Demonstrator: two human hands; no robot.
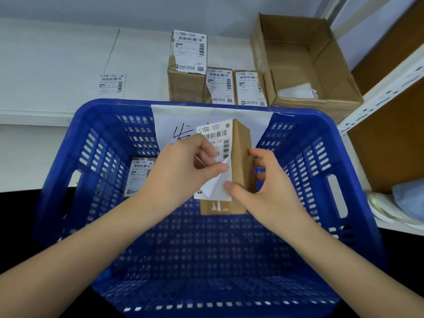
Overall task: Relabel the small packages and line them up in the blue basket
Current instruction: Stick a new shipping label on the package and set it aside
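Head view, looking down into a blue basket (325,143) that stands on a white tabletop (46,65). Above the basket's middle, a small brown package (241,157) is held upright between both hands. The right hand (273,193) grips it, with its thumb on the front face and its fingers curled round the right side. The left hand (181,171) pinches the lower corner of a white shipping label (215,138); this corner is curled away from the box so that the blank underside shows, while the upper part, with its barcodes, lies against the front face. Both grips are thus clamped: the right on the package, the left on the label.

Inside the basket, a second labelled package (137,175) stands against the left wall, partly hidden by the left forearm. A white paper sheet (169,120) with handwritten black marks is fixed to the far wall, behind the held package.

Beyond the far rim, three labelled brown packages stand side by side on the tabletop: a tall one (187,65) on the left, then two shorter ones (220,86) (250,88). A loose label (112,84) lies flat, well to their left. To their right an open cardboard box (305,58) contains crumpled white paper (298,90). White metal shelving (385,88) borders the right edge.
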